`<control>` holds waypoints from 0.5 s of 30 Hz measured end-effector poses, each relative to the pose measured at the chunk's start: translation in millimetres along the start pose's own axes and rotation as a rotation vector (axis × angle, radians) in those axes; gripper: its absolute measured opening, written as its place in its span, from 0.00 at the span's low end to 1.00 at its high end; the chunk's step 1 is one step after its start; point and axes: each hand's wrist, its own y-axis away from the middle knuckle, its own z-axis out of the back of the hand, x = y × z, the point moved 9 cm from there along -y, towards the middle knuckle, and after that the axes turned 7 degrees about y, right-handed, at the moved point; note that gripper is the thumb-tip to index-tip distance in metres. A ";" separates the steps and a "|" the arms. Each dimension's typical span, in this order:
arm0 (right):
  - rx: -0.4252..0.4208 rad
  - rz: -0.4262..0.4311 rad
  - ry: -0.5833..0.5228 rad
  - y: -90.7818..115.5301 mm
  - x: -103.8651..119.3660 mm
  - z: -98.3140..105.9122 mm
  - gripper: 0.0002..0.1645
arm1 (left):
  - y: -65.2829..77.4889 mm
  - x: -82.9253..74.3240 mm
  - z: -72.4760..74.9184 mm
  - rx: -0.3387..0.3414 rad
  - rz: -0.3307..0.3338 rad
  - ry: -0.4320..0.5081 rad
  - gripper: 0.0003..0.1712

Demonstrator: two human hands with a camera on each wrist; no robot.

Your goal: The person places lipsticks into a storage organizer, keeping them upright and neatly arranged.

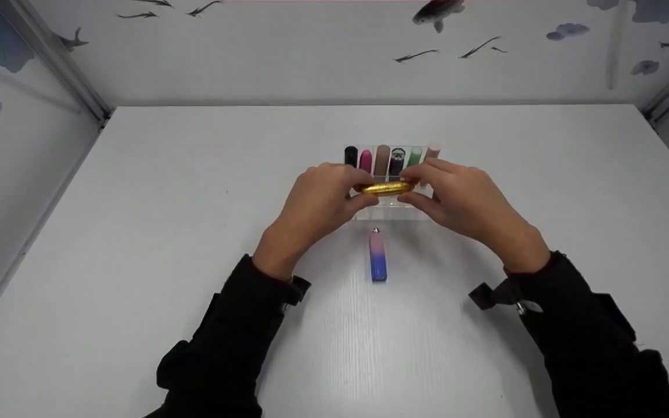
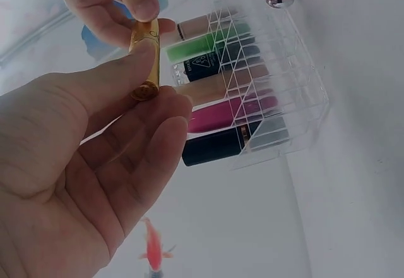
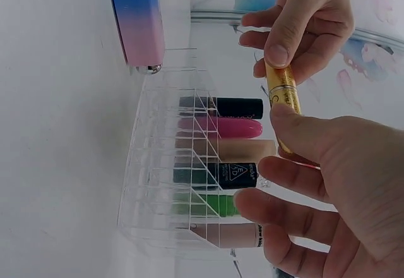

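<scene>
A shiny gold lipstick tube (image 1: 388,188) lies level between both hands, in front of the clear lipstick rack. My left hand (image 1: 323,197) pinches one end between thumb and fingers. At the opposite end, my right hand (image 1: 463,197) holds the tube in the same way. The right wrist view shows a silver band around the middle of the gold tube (image 3: 283,91). Behind the hands, the clear plastic rack (image 1: 392,214) holds several upright tubes, among them a black one (image 3: 243,108), a magenta one (image 3: 227,127) and a green one (image 3: 222,205).
A pink-and-blue tube (image 1: 377,258) with a silver tip lies on the white table (image 1: 195,261), on the near side of the rack. White panels (image 1: 311,58) painted with fish and leaves stand behind the table and along its left side.
</scene>
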 end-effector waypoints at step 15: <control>-0.004 -0.036 -0.004 -0.1 -3.5 2.1 0.16 | 0.1 3.9 0.7 0.006 0.066 0.038 0.16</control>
